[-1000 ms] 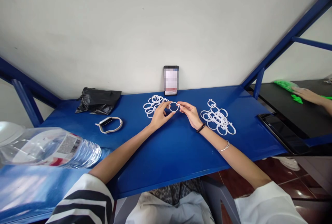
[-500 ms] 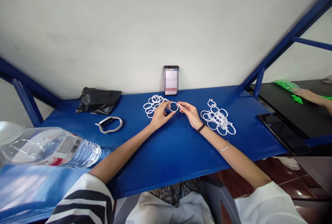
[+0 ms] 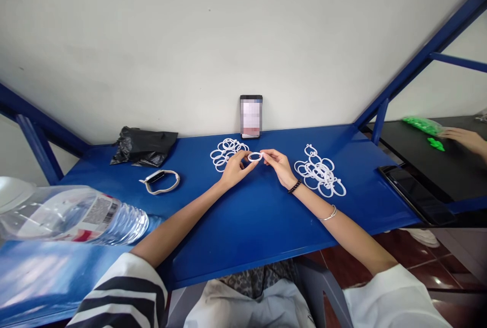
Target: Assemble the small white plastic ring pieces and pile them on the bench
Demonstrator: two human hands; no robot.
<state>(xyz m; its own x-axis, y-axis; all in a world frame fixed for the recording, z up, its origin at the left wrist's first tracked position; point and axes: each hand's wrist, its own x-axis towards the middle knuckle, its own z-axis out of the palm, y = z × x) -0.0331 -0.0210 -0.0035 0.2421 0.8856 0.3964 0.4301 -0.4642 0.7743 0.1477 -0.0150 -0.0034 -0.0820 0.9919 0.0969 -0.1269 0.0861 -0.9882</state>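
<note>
Between my two hands is a white plastic curtain ring with a small eyelet, held just above the blue table. My left hand grips the ring's left edge between thumb and fingers. At the other side, my right hand pinches it near the eyelet, and the fingertips hide that part. A loose pile of similar white rings lies just behind my left hand. To the right of my right wrist is a larger heap of white rings, overlapping one another.
A phone leans upright against the wall. On the left are a black plastic bag, a smartwatch and a large bottle on its side. A dark phone lies at the right edge. Beyond, another person's hand is near green pieces.
The ring has tilted from facing me to lying nearly flat between my fingers. Both my hands stay almost in place. The other person's hand has shifted right.
</note>
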